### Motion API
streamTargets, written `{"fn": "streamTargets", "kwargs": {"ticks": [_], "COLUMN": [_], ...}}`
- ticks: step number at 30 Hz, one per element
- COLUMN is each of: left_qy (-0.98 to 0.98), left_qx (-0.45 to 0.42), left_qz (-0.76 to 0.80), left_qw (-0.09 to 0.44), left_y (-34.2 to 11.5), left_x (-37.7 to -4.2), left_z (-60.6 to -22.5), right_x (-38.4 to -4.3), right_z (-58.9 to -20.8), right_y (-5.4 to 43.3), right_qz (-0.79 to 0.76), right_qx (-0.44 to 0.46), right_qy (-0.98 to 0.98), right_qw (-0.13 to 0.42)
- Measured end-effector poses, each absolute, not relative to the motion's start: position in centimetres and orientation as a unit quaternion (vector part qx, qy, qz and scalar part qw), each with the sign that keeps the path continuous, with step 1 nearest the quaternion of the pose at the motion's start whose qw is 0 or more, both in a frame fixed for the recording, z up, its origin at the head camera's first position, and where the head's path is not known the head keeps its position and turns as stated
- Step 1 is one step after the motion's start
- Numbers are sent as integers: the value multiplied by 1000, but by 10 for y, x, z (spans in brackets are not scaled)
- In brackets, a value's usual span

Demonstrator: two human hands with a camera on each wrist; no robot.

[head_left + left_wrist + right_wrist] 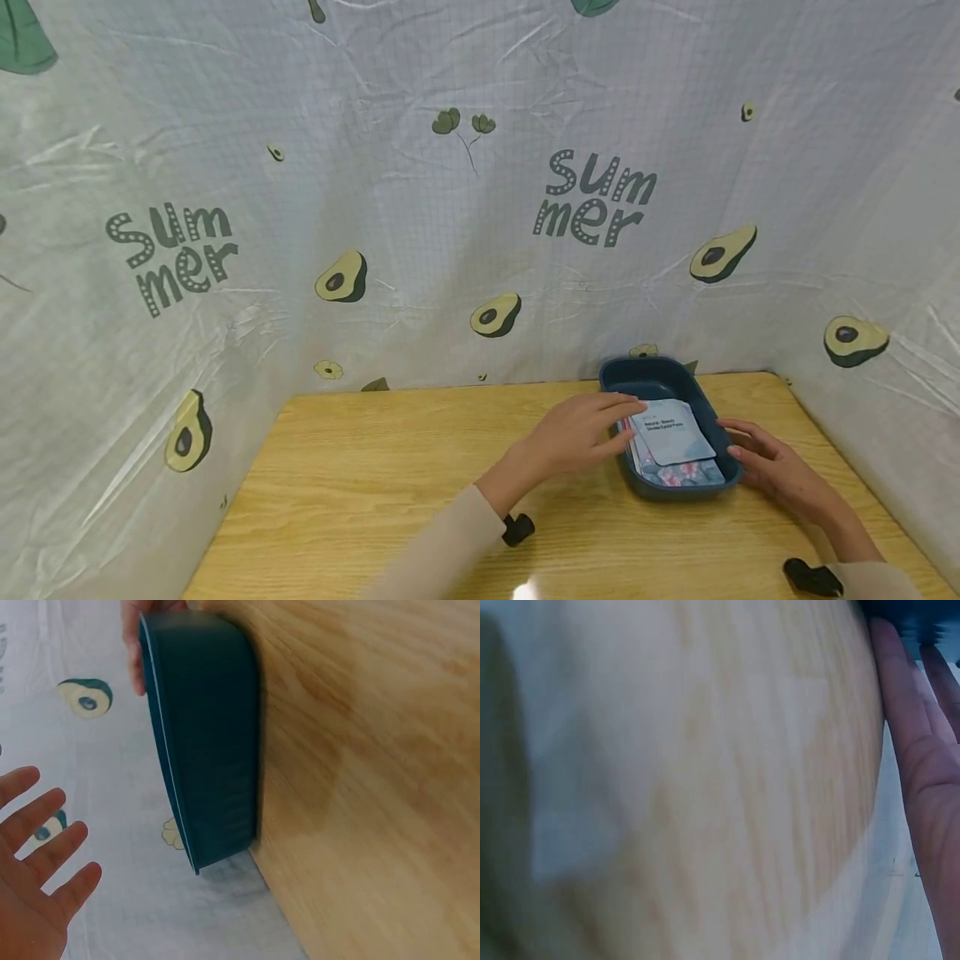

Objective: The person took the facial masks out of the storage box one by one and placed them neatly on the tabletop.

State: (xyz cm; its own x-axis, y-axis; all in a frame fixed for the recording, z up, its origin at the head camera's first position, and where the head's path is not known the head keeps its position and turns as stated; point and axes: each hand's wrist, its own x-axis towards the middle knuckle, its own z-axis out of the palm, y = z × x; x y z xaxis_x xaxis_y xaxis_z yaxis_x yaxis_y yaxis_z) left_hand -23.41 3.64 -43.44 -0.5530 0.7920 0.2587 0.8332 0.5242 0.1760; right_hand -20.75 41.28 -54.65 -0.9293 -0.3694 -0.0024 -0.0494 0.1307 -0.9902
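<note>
A dark blue rectangular bin (678, 493) sits on the table at the right. Inside it lie several flat packets; the top one is a pale blue packet (672, 442) with dark print, over a packet with pink flowers (686, 474). My left hand (581, 433) is over the bin's left rim, fingertips near the packets' edge. Its fingers (56, 847) look spread and straight in the left wrist view. At the bin's right side is my right hand (780, 471), its extended fingers (896, 682) against the outer wall.
The wooden table (390, 475) meets a white curtain (405, 208) printed with avocados at the back and sides. The bin stands close to the back edge. Black straps (517, 529) show at both wrists.
</note>
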Motion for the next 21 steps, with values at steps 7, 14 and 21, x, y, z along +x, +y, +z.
{"fn": "streamTargets", "kwargs": {"ticks": [7,14,21], "left_qy": [-869,-869,-841], "left_qx": [-487,-493,-539], "left_qz": [-86,-38,29], "left_qw": [35,6,-47], "left_y": [53,66,77], "left_x": [-258,-282,-299], "left_z": [-425,-424,-427], "right_x": [-209,-209,-208], "right_z": [-547,-546,-544], "right_y": [414,414,414], "right_qz": [-665,-663,-662], "right_qx": [-149,-144,-133], "right_qy": [718,719,721], "right_qw": [141,151,152]}}
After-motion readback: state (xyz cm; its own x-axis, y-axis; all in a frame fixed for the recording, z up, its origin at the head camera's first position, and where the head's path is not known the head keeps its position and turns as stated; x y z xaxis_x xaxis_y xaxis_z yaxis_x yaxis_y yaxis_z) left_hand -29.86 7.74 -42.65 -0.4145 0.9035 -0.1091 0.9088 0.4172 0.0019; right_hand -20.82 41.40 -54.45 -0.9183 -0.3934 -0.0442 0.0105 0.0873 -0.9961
